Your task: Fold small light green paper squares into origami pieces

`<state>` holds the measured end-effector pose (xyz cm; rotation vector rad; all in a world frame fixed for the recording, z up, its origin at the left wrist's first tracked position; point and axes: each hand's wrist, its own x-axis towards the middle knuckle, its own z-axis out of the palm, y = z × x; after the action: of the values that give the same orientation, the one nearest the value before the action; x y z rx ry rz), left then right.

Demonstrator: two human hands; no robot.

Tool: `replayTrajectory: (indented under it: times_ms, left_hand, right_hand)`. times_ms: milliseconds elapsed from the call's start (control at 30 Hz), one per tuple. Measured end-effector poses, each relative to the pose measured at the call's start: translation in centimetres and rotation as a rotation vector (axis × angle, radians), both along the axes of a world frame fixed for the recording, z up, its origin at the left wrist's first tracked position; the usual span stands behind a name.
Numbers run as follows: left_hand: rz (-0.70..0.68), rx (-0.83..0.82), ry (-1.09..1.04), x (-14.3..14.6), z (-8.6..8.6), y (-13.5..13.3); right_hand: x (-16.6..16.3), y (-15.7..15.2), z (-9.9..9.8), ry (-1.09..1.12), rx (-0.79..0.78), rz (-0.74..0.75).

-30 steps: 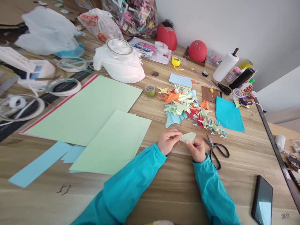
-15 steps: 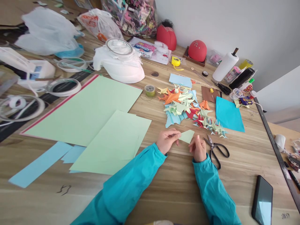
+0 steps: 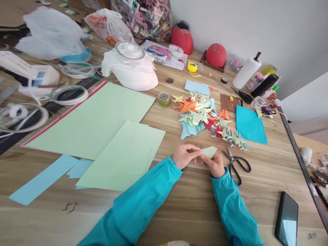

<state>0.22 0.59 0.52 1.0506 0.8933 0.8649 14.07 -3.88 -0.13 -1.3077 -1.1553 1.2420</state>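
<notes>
Between my hands is a small folded piece of light green paper [image 3: 209, 151], held above the wooden table. My left hand [image 3: 185, 155] pinches its left end between thumb and fingers. My right hand [image 3: 215, 164] is closed on its lower edge, the thumb lying on the paper close to the left fingertips. Fingers cover part of the fold. Just beyond my hands lies a pile of folded paper cranes [image 3: 197, 114] in green, orange, red, blue and yellow. Black-handled scissors [image 3: 236, 162] rest open to the right of my right hand.
Large light green sheets [image 3: 125, 153] and blue paper strips [image 3: 44, 179] lie on the left. A spool of thread [image 3: 164, 99] stands near the cranes. A teal paper square [image 3: 251, 124] and a phone [image 3: 287, 218] are at right. White plastic bags [image 3: 51, 36] sit at the back left.
My right thumb and fingers have moved left and closed on the green paper, close to my left fingertips. The paper now looks narrower and tilted. Things on the table have stayed put.
</notes>
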Motion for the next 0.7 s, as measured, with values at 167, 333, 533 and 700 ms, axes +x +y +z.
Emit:
replayTrajectory:
  times_ms: [167, 333, 533, 700]
  left_hand:
    - [0.047, -0.136, -0.054, 0.1, 0.42, 0.06]
    - [0.098, -0.084, -0.044, 0.01, 0.44, 0.13]
    - [0.061, -0.066, -0.057, -0.36, 0.17, 0.24]
    - [0.077, -0.06, -0.065, -0.37, 0.34, 0.18]
  right_hand:
    - [0.2, 0.08, -0.11, 0.069, -0.007, -0.064]
    - [0.31, 0.17, -0.32, 0.065, 0.002, -0.106]
    - [0.05, 0.11, -0.24, 0.023, -0.019, -0.098]
    - [0.08, 0.17, -0.19, 0.038, -0.012, -0.087]
